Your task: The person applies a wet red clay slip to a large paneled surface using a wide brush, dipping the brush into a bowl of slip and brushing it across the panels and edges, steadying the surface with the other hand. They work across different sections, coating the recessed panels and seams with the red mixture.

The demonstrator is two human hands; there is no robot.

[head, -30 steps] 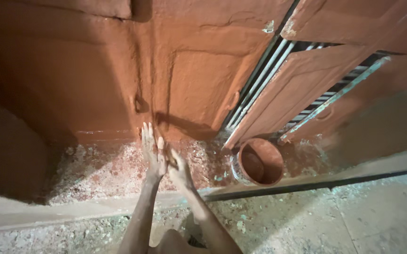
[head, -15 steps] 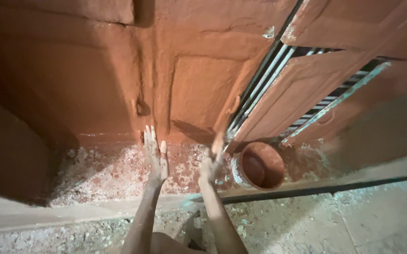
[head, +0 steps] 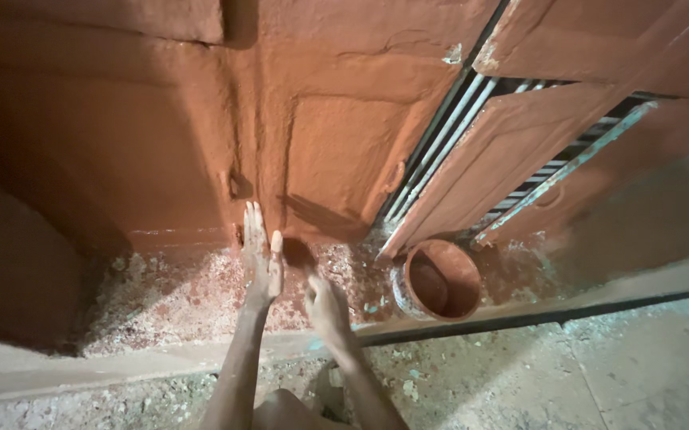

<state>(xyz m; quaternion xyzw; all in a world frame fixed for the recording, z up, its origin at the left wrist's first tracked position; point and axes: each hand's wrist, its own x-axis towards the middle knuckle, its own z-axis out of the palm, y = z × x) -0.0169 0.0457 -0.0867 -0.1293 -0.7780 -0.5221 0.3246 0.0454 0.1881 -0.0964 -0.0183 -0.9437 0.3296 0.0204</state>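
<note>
Left hand [head: 261,259]: flat and empty, palm against the red-brown plastered wall [head: 161,135] at its foot, fingers straight and pressed together, pointing to twelve o'clock, thumb set slightly apart. Right hand [head: 327,309]: at four o'clock of the left hand and near it, empty, held low over the speckled ledge [head: 169,295]; whether its fingers are curled or spread cannot be told. Round clay pot [head: 440,279]: open, coated red-brown inside, standing on the ledge at three o'clock of the right hand, below the slatted shutter [head: 504,151].
</note>
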